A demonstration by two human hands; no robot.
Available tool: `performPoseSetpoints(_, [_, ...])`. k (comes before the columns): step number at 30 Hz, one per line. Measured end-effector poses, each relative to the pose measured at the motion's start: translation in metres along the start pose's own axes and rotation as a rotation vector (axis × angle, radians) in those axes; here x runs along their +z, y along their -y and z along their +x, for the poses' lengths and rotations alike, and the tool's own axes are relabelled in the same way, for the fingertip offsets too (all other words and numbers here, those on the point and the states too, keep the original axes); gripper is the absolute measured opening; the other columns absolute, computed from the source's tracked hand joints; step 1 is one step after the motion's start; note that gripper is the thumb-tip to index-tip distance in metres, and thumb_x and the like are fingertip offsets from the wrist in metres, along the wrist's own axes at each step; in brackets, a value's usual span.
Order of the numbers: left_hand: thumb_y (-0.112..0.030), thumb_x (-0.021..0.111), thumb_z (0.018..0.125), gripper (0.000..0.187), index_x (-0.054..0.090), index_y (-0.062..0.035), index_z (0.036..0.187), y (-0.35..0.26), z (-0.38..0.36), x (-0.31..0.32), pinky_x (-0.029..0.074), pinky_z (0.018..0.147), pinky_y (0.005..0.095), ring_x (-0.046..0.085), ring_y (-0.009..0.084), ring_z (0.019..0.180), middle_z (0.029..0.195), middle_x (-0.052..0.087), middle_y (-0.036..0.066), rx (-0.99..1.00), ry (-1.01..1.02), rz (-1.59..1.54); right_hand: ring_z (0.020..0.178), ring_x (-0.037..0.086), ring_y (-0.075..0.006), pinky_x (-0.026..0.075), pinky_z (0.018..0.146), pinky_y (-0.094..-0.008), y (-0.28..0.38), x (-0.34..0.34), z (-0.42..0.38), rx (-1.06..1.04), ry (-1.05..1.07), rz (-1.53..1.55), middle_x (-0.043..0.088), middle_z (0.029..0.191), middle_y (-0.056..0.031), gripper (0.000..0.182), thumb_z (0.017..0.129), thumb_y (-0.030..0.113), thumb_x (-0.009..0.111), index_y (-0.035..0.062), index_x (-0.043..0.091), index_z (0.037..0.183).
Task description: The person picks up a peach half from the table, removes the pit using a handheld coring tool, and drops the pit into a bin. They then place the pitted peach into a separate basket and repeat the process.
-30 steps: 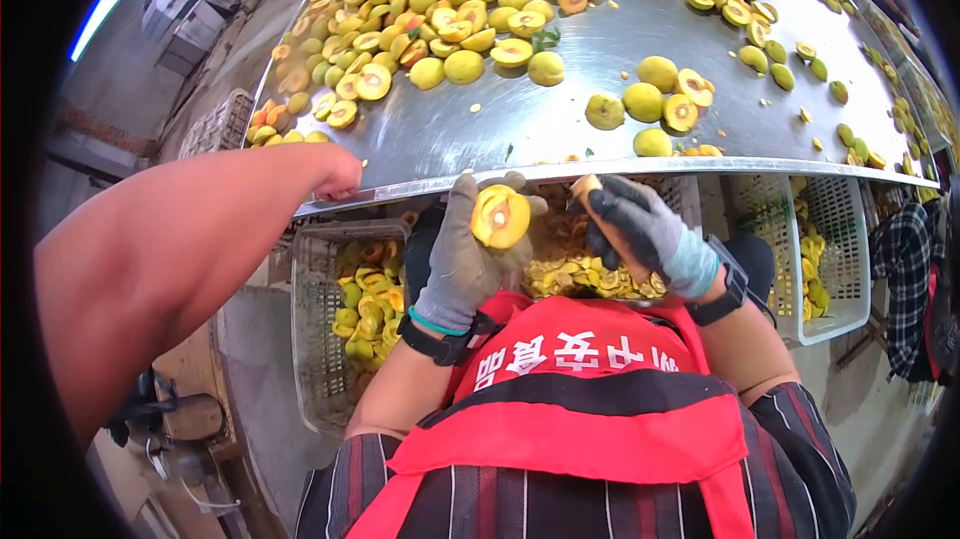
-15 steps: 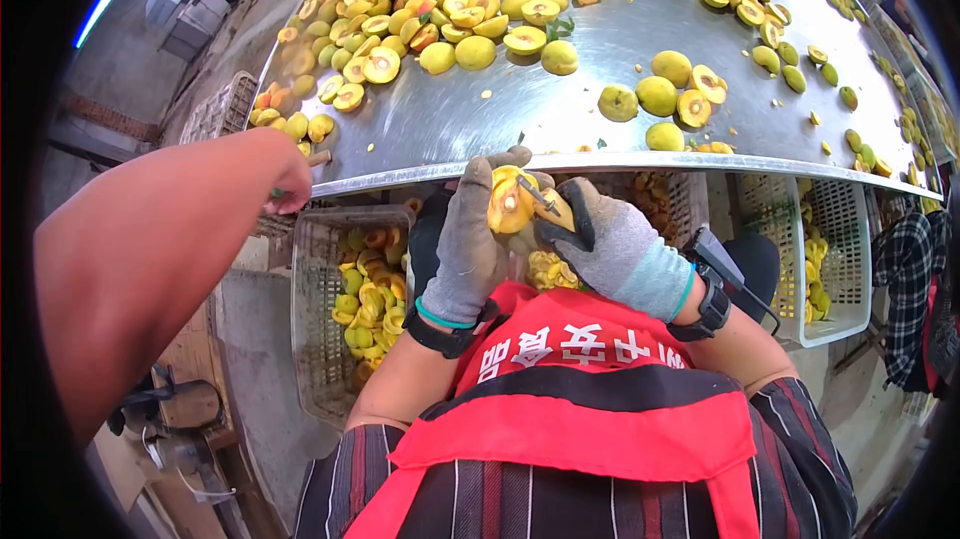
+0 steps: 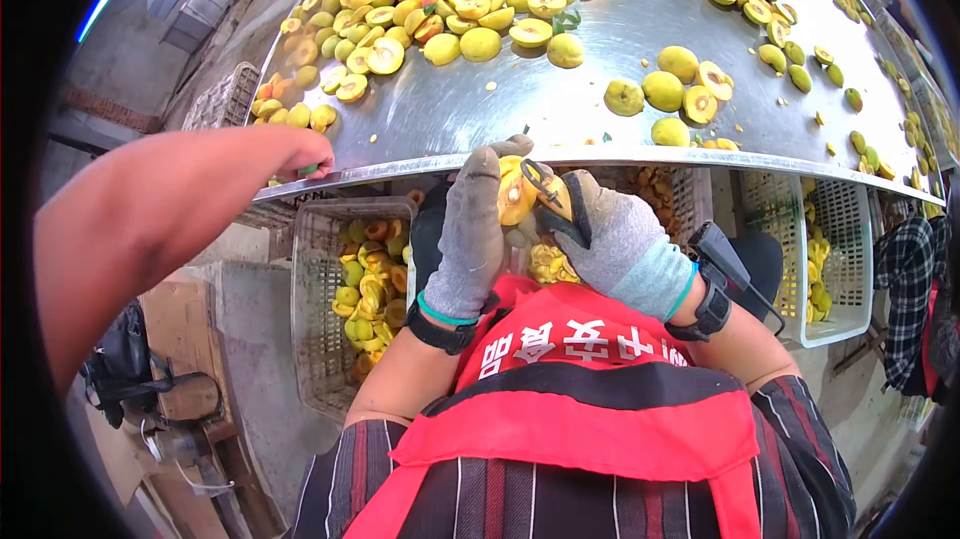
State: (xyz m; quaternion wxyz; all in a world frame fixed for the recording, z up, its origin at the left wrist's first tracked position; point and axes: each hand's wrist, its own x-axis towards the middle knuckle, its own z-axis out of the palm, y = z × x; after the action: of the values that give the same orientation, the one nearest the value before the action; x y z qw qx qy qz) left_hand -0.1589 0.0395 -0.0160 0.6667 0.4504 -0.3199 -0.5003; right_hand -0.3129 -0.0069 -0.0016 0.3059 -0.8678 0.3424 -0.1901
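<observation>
My left hand (image 3: 468,229), in a grey work glove, is closed around a cut yellow peach half (image 3: 513,201), its flesh facing my other hand. In my gloved right hand (image 3: 618,244) is a pitting tool (image 3: 541,179) with a looped dark metal blade and a tan handle, partly covered by my fingers. The blade is against or just over the peach's right side; the exact contact is hard to see. Both hands are just below the near edge of the metal table (image 3: 440,129). Under them lies a heap of yellow peach pieces (image 3: 552,265).
Many halved and whole peaches (image 3: 480,46) lie on the table. A crate (image 3: 303,319) of peach pieces stands at my left, another crate (image 3: 850,239) at my right. From the left, another person's bare arm (image 3: 170,199) reaches to the table edge.
The tool's blade has turned to a more upright loop over the peach, and my right hand has shifted slightly. The other person's hand has moved up and right to the table edge.
</observation>
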Motion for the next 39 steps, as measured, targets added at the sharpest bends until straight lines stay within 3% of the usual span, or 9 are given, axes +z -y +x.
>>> performPoseSetpoints(11, [-0.039,0.037,0.097,0.045,0.053,0.0005,0.11,-0.002,0.006,-0.014,0.046,0.081,0.0259,0.057,0.0128,0.09,0.102,0.059,0.009,-0.025,0.021,0.208,0.061,0.059,-0.0376,0.046,0.052,-0.0452,0.0,0.01,0.003,-0.019,0.018,-0.05,0.057,0.064,-0.0198,0.029,0.084,0.024,0.059,0.0031,0.043,0.096])
performPoseSetpoints(19, [-0.045,0.035,0.096,0.051,0.058,0.0007,0.1,-0.012,0.0,0.0,0.049,0.067,0.0245,0.059,0.0131,0.071,0.083,0.062,0.008,-0.02,-0.04,0.155,0.063,0.06,-0.0379,0.047,0.053,-0.0448,0.003,0.01,0.005,-0.045,0.056,0.17,0.058,0.066,-0.021,0.03,0.084,0.024,0.058,0.002,0.042,0.096])
performPoseSetpoints(22, [-0.046,0.037,0.096,0.051,0.059,0.0004,0.099,-0.014,0.006,-0.018,0.05,0.066,0.0234,0.06,0.012,0.072,0.081,0.062,0.009,-0.144,0.05,0.237,0.067,0.061,-0.0388,0.047,0.056,-0.0444,0.011,0.002,0.006,-0.002,0.173,-0.082,0.059,0.07,-0.022,0.03,0.085,0.025,0.058,0.0024,0.043,0.096])
performPoseSetpoints(25, [-0.048,0.039,0.095,0.052,0.059,0.0001,0.098,-0.011,0.006,-0.015,0.05,0.064,0.0222,0.06,0.0109,0.071,0.078,0.062,0.008,-0.146,-0.009,0.2,0.065,0.061,-0.0377,0.048,0.056,-0.0439,0.011,0.01,0.005,0.032,0.203,-0.026,0.059,0.07,-0.0213,0.031,0.084,0.023,0.059,0.0017,0.043,0.099])
performPoseSetpoints(28, [-0.049,0.041,0.094,0.053,0.059,0.0002,0.098,-0.009,0.004,-0.007,0.049,0.062,0.0222,0.061,0.0112,0.07,0.078,0.062,0.007,-0.1,-0.066,0.113,0.068,0.062,-0.035,0.049,0.057,-0.0422,0.005,0.027,0.005,-0.11,-0.004,0.381,0.06,0.073,-0.0214,0.034,0.083,0.022,0.059,0.0009,0.044,0.105])
performPoseSetpoints(31, [-0.049,0.041,0.093,0.053,0.059,0.0004,0.098,0.001,0.006,-0.016,0.049,0.054,0.0234,0.061,0.0141,0.063,0.075,0.063,0.009,-0.119,0.0,0.184,0.074,0.063,-0.0338,0.05,0.062,-0.0404,0.008,0.021,0.008,-0.062,0.225,0.131,0.061,0.079,-0.0212,0.038,0.083,0.021,0.059,0.0002,0.043,0.11])
performPoseSetpoints(34, [-0.049,0.041,0.093,0.053,0.059,0.0015,0.098,0.002,0.004,-0.011,0.049,0.063,0.0237,0.061,0.0141,0.068,0.078,0.064,0.009,-0.061,-0.082,0.244,0.078,0.063,-0.035,0.05,0.066,-0.0395,0.015,0.018,0.007,0.121,0.351,-0.03,0.061,0.081,-0.0207,0.039,0.084,0.022,0.058,0.001,0.043,0.112])
performPoseSetpoints(36, [-0.045,0.044,0.093,0.049,0.06,0.0012,0.097,0.001,0.003,-0.008,0.049,0.064,0.023,0.06,0.0124,0.07,0.079,0.063,0.008,-0.044,-0.05,0.174,0.073,0.063,-0.0369,0.051,0.064,-0.0407,0.005,0.037,0.007,-0.037,0.12,0.45,0.062,0.077,-0.0186,0.041,0.084,0.02,0.058,-0.0003,0.041,0.114])
performPoseSetpoints(39, [-0.045,0.046,0.093,0.049,0.061,0.0016,0.096,0.002,0.006,-0.014,0.048,0.067,0.0232,0.06,0.0118,0.075,0.085,0.064,0.008,-0.006,0.029,0.264,0.07,0.063,-0.0373,0.05,0.063,-0.0411,0.009,0.025,0.004,0.098,0.252,0.275,0.062,0.076,-0.0182,0.042,0.083,0.019,0.058,-0.0003,0.041,0.115])
